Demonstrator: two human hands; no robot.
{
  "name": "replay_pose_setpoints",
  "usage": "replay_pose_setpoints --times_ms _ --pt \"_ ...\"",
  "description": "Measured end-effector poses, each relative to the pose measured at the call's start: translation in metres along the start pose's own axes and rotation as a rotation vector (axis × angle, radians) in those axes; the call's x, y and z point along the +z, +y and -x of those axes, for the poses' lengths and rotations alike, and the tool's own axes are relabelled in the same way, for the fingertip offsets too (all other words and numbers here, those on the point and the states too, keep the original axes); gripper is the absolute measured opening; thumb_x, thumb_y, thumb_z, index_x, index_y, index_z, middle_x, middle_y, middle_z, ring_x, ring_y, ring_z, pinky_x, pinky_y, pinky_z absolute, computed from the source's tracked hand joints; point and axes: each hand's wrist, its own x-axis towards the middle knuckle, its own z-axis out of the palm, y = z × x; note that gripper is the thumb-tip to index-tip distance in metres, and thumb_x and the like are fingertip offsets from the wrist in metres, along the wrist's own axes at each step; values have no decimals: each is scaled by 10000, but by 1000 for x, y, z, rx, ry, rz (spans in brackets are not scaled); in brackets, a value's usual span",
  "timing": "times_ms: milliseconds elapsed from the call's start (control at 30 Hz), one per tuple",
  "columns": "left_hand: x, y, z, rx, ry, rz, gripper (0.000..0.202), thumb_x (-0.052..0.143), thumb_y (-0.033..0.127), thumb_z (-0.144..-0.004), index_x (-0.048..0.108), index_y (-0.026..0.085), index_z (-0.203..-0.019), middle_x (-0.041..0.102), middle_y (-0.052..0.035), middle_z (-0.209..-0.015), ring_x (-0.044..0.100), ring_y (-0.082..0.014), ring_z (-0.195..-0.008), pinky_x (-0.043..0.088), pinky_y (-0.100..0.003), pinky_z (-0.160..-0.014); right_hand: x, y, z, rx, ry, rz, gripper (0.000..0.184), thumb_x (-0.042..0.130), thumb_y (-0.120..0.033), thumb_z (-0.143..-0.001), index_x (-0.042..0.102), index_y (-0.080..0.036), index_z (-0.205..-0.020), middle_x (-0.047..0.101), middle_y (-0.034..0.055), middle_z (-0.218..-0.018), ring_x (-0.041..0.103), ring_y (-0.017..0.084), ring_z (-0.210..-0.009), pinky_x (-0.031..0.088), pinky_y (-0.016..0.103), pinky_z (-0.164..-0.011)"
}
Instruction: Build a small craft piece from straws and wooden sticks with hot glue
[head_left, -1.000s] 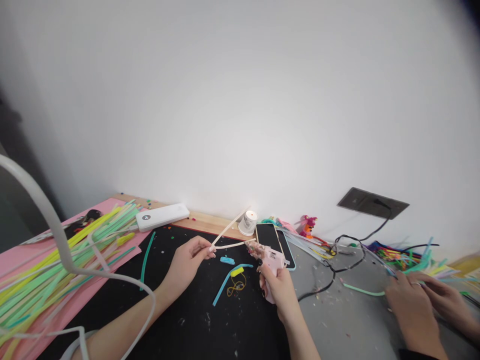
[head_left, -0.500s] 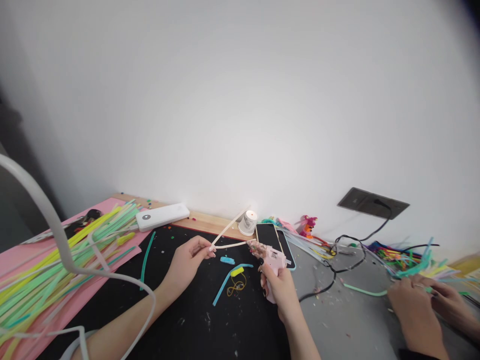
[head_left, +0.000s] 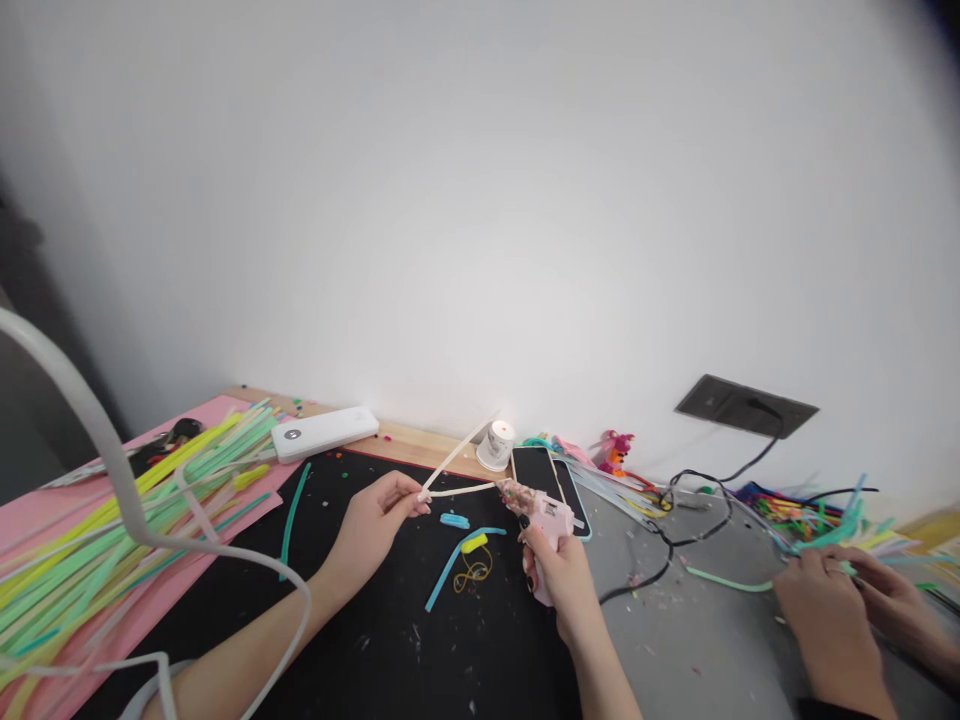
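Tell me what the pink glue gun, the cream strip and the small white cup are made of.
Glue gun: probably hard plastic, smooth and pale pink, with a mottled, crusty-looking front.
Cream strip: perhaps a wire-cored pipe cleaner, matte and jutting out without sagging; any fuzz is too fine to see.
Cup: likely paper, with dark printed marks, though plastic is possible.

wall [head_left: 487, 220] bright mid-frame; left edge dim, blurred; top-right corner dark; borders stretched
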Motion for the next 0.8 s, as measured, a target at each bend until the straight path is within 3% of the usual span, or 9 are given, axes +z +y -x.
replay_pose_setpoints --times_ms 400,800 --pt "0 1 1 -9 5 6 125 604 294 -774 571 179 -738 655 -1 -701 649 -175 -715 509 -302 -722 2 -9 5 23 74 27 347 587 -398 -703 514 -165 -456 445 -33 -316 376 64 -273 279 168 -298" --pt "0 1 1 -11 6 6 127 605 298 -768 574 181 -730 658 0 -702 652 -173 -717 511 -300 -730 1 -9 4 41 102 16 320 594 -386 -685 528 -163 -466 460 -35 -323 391 66 -272 297 169 -301"
